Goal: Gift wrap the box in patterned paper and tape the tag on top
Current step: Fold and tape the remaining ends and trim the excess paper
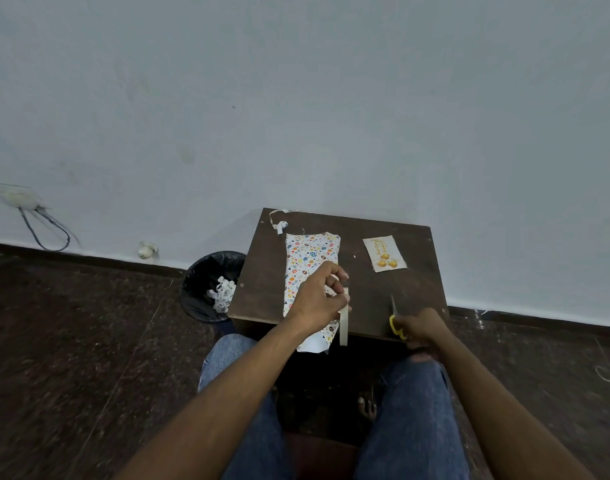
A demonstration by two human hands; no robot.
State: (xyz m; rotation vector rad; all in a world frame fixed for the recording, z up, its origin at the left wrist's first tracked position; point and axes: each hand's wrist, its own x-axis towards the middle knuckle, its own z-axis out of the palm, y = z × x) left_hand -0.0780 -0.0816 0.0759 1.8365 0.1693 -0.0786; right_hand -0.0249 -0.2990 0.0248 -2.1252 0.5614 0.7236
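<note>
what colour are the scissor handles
Yellow: the metal-bladed scissors' handles in the right hand, head view.

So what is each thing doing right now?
Left hand: pinching the tape strip.
Tape strip: hanging down from the left hand.
Patterned paper: lying flat on the table, near end over the edge.
Right hand: holding the scissors.
Scissors: blades look closed, pointing away.
Tag: loose on the table, not taped.
Bin: open, paper scraps inside.

Head camera looks forward and down, table [383, 299] near.
</note>
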